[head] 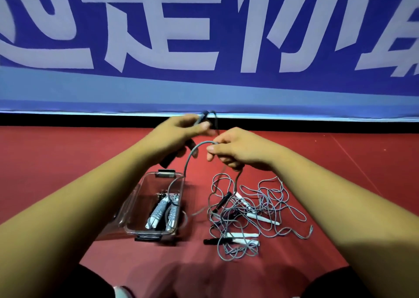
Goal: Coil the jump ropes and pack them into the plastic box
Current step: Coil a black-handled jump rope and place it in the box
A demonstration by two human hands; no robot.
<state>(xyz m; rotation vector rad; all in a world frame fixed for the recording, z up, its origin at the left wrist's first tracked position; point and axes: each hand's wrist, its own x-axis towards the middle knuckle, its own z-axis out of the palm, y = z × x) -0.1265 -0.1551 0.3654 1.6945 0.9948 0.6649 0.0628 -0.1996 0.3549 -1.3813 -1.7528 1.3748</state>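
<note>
Light is even and bright, falling from above. Soft shadows pool on the red floor (pixel 56 152) toward 6 o'clock and under the forearms (pixel 90 195). The left hand (pixel 179 131), just above centre, is smeared by motion blur. The wide lens bows the banner (pixel 204 86) edge toward 3 and 9 o'clock. Detail looks soft and waxy throughout.

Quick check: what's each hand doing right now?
Left hand: grips a black handle.
Right hand: pinches the grey rope.
</note>
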